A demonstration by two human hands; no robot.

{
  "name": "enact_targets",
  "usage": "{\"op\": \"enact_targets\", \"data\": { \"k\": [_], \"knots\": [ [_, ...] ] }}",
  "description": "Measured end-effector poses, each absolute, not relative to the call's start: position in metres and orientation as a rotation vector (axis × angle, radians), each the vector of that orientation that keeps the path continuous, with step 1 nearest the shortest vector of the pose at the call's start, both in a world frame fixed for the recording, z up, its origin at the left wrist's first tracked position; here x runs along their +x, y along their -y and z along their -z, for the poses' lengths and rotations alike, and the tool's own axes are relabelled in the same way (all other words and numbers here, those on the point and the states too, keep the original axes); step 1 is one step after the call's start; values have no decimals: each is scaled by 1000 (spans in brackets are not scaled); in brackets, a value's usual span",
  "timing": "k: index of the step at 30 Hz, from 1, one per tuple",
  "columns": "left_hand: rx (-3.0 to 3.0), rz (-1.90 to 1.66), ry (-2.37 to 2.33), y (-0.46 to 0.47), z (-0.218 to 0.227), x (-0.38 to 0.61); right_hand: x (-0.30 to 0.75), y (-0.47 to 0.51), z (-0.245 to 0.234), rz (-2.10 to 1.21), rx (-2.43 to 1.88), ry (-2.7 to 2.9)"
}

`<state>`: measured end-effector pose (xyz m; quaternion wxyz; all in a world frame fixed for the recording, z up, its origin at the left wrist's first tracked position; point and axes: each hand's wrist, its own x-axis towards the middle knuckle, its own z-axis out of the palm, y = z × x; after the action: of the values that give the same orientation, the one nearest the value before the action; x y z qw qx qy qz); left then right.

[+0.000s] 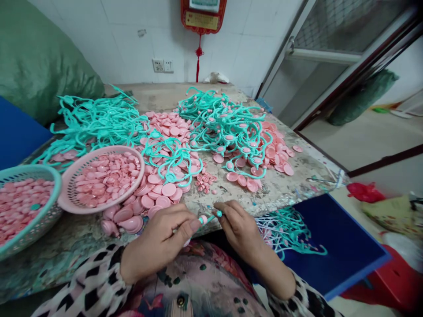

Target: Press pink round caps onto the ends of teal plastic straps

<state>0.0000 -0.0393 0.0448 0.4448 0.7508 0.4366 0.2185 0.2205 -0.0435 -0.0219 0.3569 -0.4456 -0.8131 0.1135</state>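
A red wall plaque [202, 15] shows writing too small to read. On the stained counter [264, 193] lie tangled teal plastic sprays [224, 127] and heaps of pink plastic discs [165, 189]. Near the counter's front edge, the left hand [161, 237] and right hand [238, 226] are closed, pinching a thin teal stem [209, 218] with a pink tip between them.
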Motion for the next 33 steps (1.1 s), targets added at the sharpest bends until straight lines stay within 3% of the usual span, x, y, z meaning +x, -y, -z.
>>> {"op": "enact_targets", "data": {
  "k": [6,11,23,33],
  "knots": [
    [1649,-705,-1160,32,-42,0,210,49,21,-231,-1043,1938],
    [1335,-552,-981,23,-24,15,183,49,14,-236,-935,1888],
    [1138,-728,-1118,11,-22,7,231,-10,65,-263,-1603,2130],
    [1079,-726,-1176,10,-16,7,218,-31,58,-436,-1594,2079]
  ]
}}
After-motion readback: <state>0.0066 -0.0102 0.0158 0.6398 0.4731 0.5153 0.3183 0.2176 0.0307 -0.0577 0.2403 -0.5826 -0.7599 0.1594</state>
